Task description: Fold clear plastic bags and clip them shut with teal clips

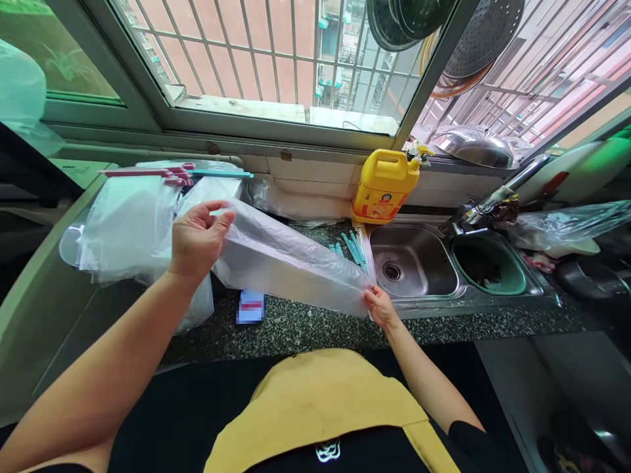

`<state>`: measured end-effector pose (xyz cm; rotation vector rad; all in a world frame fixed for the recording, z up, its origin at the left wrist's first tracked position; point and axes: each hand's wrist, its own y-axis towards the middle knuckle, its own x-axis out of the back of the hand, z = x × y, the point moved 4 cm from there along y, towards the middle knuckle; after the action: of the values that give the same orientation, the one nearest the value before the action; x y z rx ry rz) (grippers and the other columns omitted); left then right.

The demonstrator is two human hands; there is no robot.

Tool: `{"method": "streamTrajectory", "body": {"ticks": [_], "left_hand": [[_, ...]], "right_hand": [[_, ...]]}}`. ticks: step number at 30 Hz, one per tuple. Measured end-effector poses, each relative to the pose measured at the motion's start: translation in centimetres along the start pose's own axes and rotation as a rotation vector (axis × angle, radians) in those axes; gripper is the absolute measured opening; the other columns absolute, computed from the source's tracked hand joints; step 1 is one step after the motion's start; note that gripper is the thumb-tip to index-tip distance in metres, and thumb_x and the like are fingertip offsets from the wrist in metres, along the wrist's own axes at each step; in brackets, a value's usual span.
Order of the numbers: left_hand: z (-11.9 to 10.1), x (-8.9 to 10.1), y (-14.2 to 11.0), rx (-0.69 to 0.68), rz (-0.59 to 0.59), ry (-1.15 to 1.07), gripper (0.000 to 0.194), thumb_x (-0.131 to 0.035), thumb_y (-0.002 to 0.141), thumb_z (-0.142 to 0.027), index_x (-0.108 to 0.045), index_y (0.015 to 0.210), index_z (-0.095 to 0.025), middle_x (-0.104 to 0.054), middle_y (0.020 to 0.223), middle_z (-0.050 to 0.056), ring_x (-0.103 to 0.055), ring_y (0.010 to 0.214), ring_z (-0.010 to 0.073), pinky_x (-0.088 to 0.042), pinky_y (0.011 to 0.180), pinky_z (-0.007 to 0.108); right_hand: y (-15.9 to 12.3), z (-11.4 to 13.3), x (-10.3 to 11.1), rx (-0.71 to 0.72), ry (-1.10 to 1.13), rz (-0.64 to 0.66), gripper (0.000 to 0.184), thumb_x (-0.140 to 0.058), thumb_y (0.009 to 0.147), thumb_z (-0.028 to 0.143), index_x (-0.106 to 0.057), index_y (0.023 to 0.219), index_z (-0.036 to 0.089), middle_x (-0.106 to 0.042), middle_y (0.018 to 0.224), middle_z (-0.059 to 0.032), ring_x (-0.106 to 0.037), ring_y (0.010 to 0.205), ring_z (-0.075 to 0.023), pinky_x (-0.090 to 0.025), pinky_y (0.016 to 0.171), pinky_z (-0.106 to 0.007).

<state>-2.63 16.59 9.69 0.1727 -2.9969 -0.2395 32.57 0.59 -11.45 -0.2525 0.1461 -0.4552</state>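
A clear plastic bag (296,263) is stretched out lengthwise above the counter between my two hands. At its left end my left hand (200,240) is closed, thumb and fingers pinching the plastic. My right hand (379,305) pinches the bag's other end, lower and close to the sink's left edge. Beside my left hand lies a pile of clear plastic bags (131,220). On the pile rest pink sealing clips (148,172) and a blue stick-like clip (221,174). Behind the stretched bag, several teal sticks (353,249) lie on the counter.
A yellow jug (384,187) stands behind the metal sink (461,289), left of the faucet (473,220). In the sink's right basin sits a green tub (517,279). A small blurred packet (250,307) lies on the speckled counter (296,335). Window frames border the back.
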Motion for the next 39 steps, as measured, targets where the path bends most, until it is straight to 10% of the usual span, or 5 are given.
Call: {"method": "streamTrajectory", "body": {"ticks": [5, 12, 21, 28, 39], "left_hand": [[-3.2, -2.6, -2.8, -0.3, 0.349, 0.076, 0.041, -0.066, 0.076, -0.025, -0.058, 0.115, -0.019, -0.035, 0.045, -0.01, -0.025, 0.039, 0.0057, -0.02, 0.04, 0.021], [-7.8, -7.8, -5.1, -0.476, 0.829, 0.091, 0.041, -0.067, 0.076, -0.027, -0.06, 0.115, -0.02, -0.03, 0.045, -0.01, -0.023, 0.041, 0.0067, -0.021, 0.04, 0.022], [-3.1, -3.5, -3.7, -0.196, 0.526, -0.398, 0.066, -0.072, 0.061, -0.06, -0.061, 0.115, -0.025, -0.064, 0.081, 0.003, -0.058, 0.071, 0.0146, -0.047, 0.063, 0.025], [-0.1, -6.4, -5.8, 0.161, 0.428, -0.589, 0.034, -0.082, 0.054, -0.045, -0.07, 0.07, -0.017, -0.065, 0.063, 0.001, -0.057, 0.059, 0.0107, -0.047, 0.059, 0.022], [-2.5, -10.3, -6.7, 0.0, 0.518, -0.582, 0.03, -0.076, 0.064, -0.044, -0.063, 0.064, -0.017, -0.065, 0.093, 0.005, -0.059, 0.081, 0.0157, -0.047, 0.07, 0.025]], "right_hand": [[0.2, 6.9, -1.3, 0.287, -0.181, -0.049, 0.061, -0.076, 0.057, 0.055, -0.059, 0.105, 0.021, -0.066, 0.097, -0.0084, -0.061, 0.086, -0.0201, -0.05, 0.076, -0.035], [-1.2, 17.5, -13.8, 0.556, -0.1, 0.737, 0.061, -0.074, 0.06, 0.058, -0.063, 0.11, 0.025, -0.067, 0.108, -0.0048, -0.061, 0.1, -0.0202, -0.048, 0.088, -0.035], [-2.3, 19.0, -13.3, 0.552, 0.001, 0.578, 0.029, -0.069, 0.072, 0.048, -0.068, 0.066, 0.02, -0.068, 0.063, -0.0001, -0.058, 0.058, -0.0107, -0.048, 0.057, -0.024], [-1.4, 18.8, -12.9, 0.52, 0.001, 0.566, 0.033, -0.07, 0.069, 0.052, -0.069, 0.065, 0.02, -0.066, 0.06, -0.0009, -0.057, 0.056, -0.0123, -0.047, 0.057, -0.026], [-1.4, 17.7, -17.0, 0.27, 0.141, 0.754, 0.048, -0.071, 0.06, 0.062, -0.065, 0.064, 0.014, -0.049, 0.051, 0.004, -0.038, 0.045, -0.0055, -0.032, 0.043, -0.018]]}}
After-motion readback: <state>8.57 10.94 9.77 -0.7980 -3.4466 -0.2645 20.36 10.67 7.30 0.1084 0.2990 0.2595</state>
